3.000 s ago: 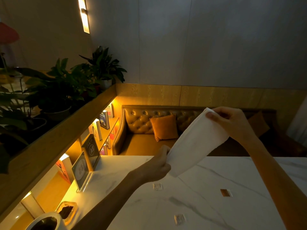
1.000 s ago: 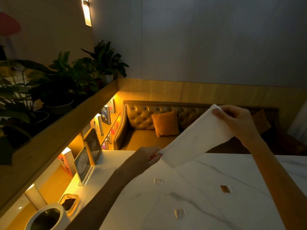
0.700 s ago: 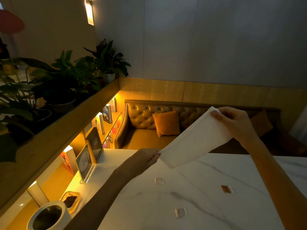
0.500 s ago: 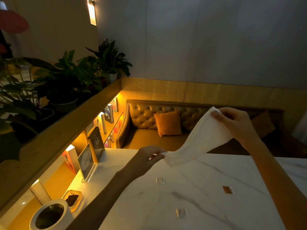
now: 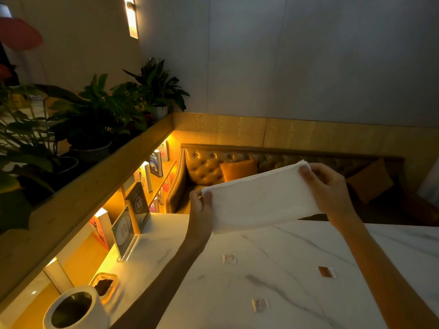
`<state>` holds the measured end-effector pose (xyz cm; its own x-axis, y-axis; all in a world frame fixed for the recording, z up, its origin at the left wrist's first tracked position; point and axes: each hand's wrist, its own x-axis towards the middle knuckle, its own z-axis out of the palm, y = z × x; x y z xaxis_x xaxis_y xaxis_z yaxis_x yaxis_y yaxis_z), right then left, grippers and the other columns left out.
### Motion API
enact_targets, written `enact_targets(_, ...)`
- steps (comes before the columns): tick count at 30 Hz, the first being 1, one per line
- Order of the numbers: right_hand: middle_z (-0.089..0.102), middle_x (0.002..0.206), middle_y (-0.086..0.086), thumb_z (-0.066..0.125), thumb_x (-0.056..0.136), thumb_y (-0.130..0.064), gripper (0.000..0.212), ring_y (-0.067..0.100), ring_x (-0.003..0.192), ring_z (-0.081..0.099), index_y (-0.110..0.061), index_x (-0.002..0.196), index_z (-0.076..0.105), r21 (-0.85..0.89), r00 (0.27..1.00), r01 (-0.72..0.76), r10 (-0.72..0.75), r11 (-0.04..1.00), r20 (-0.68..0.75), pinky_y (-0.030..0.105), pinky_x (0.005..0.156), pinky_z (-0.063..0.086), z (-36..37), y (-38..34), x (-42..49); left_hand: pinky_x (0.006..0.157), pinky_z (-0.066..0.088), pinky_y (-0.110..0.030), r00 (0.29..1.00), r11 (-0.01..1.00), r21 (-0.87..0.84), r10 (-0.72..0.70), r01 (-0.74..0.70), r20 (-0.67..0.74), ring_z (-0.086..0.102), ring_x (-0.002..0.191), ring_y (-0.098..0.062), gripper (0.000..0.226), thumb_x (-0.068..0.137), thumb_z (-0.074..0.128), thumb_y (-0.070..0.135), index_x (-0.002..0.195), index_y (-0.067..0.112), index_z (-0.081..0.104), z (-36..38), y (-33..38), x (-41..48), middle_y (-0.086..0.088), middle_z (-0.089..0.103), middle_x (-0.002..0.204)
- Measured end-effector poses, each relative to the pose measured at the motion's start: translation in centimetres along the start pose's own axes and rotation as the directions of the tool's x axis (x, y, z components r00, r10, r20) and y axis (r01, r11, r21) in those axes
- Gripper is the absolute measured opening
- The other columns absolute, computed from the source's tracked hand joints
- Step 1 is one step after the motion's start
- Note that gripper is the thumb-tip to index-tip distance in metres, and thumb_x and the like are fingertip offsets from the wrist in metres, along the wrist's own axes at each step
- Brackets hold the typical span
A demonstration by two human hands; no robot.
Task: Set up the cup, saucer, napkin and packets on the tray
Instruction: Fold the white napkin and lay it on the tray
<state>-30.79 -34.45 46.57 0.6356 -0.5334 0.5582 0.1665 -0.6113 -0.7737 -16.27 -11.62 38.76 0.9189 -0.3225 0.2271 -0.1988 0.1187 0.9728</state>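
Both hands, the left hand (image 5: 200, 205) and right hand (image 5: 325, 186), pinch opposite ends of the napkin (image 5: 259, 200), held taut above the table (image 5: 297, 252) (no tray visible). Pulling harder could tear it.

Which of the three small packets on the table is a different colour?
The rightmost packet: it is brown, while the left packet and the nearest packet are both pale.
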Motion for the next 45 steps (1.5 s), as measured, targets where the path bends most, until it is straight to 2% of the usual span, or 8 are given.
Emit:
enact_targets(7,0.067,0.091,-0.006,0.057,0.085,-0.052,0.026,0.016,0.082,0.066,-0.032,0.099,0.065,0.095,0.985,-0.083,0.096,0.992,-0.140,0.033,0.062,0.058,1.4,2.3,-2.6,0.070,0.049,-0.021,0.949,0.953,0.170,0.278,-0.252,-0.150,0.056,0.090,-0.008,0.005,0.100,0.040,0.026,0.105,0.025,0.037,0.3,0.3,-0.3,0.016,0.047,0.098)
enact_targets(10,0.068,0.087,-0.012,0.057,0.083,-0.058,0.025,0.007,0.077,0.067,-0.037,0.094,0.065,0.134,0.975,-0.109,0.132,0.985,-0.176,0.022,0.055,0.056,1.9,2.8,-3.4,0.068,0.048,-0.021,0.937,0.931,0.226,0.321,-0.285,-0.138,0.056,0.090,-0.010,0.005,0.100,0.043,0.024,0.103,0.026,0.039,-0.1,0.6,0.0,0.010,0.048,0.099)
enact_targets(17,0.067,0.085,-0.018,0.055,0.082,-0.062,0.034,0.000,0.079,0.066,-0.033,0.099,0.063,0.180,0.934,-0.206,0.248,0.962,-0.256,0.012,0.047,0.050,3.1,3.9,-4.5,0.079,0.057,-0.046,0.980,0.968,0.209,0.166,-0.140,-0.112,0.063,0.094,-0.024,0.010,0.097,0.049,0.031,0.099,0.021,0.048,-0.5,1.3,0.4,-0.005,0.060,0.106)
enact_targets(22,0.066,0.093,-0.009,0.050,0.087,-0.060,0.034,0.009,0.080,0.064,-0.031,0.101,0.060,0.047,0.918,-0.285,0.287,0.957,-0.272,0.025,0.063,0.052,4.9,4.4,-5.7,0.087,0.054,-0.049,0.996,0.946,0.322,0.065,-0.042,-0.062,0.061,0.095,-0.024,0.016,0.099,0.047,0.028,0.105,0.014,0.051,-0.5,0.5,0.0,-0.009,0.059,0.105)
enact_targets(30,0.065,0.083,-0.018,0.056,0.085,-0.056,0.011,0.007,0.073,0.066,-0.045,0.084,0.055,0.028,0.949,-0.280,0.281,0.960,-0.142,0.019,0.059,0.054,10.1,2.7,-8.3,0.068,0.050,-0.022,0.999,0.951,0.309,-0.019,0.029,-0.034,0.053,0.077,-0.002,0.006,0.098,0.048,0.027,0.102,0.023,0.048,2.9,-0.3,-2.1,0.006,0.053,0.094)
enact_targets(35,0.064,0.086,-0.011,0.054,0.088,-0.054,0.019,0.009,0.078,0.062,-0.037,0.088,0.060,0.079,0.919,-0.383,0.388,0.920,-0.064,0.021,0.058,0.048,7.6,4.0,-7.1,0.083,0.048,-0.037,0.994,0.967,0.229,-0.103,0.111,-0.047,0.055,0.093,-0.018,0.017,0.097,0.050,0.025,0.109,0.014,0.056,0.1,1.1,-0.7,-0.005,0.057,0.104)
enact_targets(42,0.060,0.099,0.007,0.061,0.088,-0.039,0.017,0.025,0.094,0.058,-0.023,0.093,0.059,0.269,0.770,-0.621,0.637,0.736,0.035,0.031,0.071,0.053,5.0,7.0,-6.1,0.061,0.048,-0.027,0.918,0.920,0.008,-0.390,0.392,-0.074,0.056,0.087,-0.019,0.028,0.096,0.051,0.015,0.123,0.006,0.052,-1.7,-0.4,0.1,-0.009,0.056,0.104)
enact_targets(45,0.061,0.095,0.002,0.060,0.089,-0.038,0.018,0.023,0.090,0.059,-0.022,0.095,0.060,0.249,0.781,-0.595,0.623,0.765,-0.047,0.030,0.066,0.053,5.4,7.5,-6.6,0.079,0.055,-0.039,0.926,0.927,0.056,-0.365,0.372,-0.097,0.058,0.099,-0.026,0.026,0.097,0.052,0.022,0.119,0.009,0.052,-1.2,-1.6,-0.3,-0.013,0.057,0.114)
